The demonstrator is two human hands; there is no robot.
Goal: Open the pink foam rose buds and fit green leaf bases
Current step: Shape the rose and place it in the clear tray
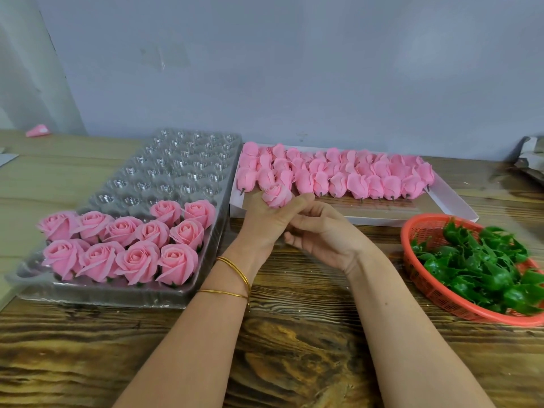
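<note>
While the left hand (265, 222) grips one pink bud (276, 195) between its curled fingers and thumb, raised above the tabletop (294, 334) with the petals facing up, the right hand (322, 235) lies just beside it, knuckles up, its fingers curled in against the left palm. Whether the right hand holds anything cannot be told. Two thin gold bangles (235, 269) circle the left wrist.

Just behind the hands stands a shallow white box (450, 198), in which closed buds (353, 181) lie packed in rows, their dark stem pegs pointing toward the viewer; the near strip of the box floor is bare. The held bud is at the box's near left corner.

Left of the hands lies a clear plastic tray (176, 163) with round cells. Opened roses (132, 242) fill its near end, petals up, with green showing under several; the far cells hold nothing.

Right of the hands, a red mesh basket (418, 231) holds a heap of green leaf bases (477, 260).

At the far left edge, by the grey wall, lies a small pink scrap (38, 131).
</note>
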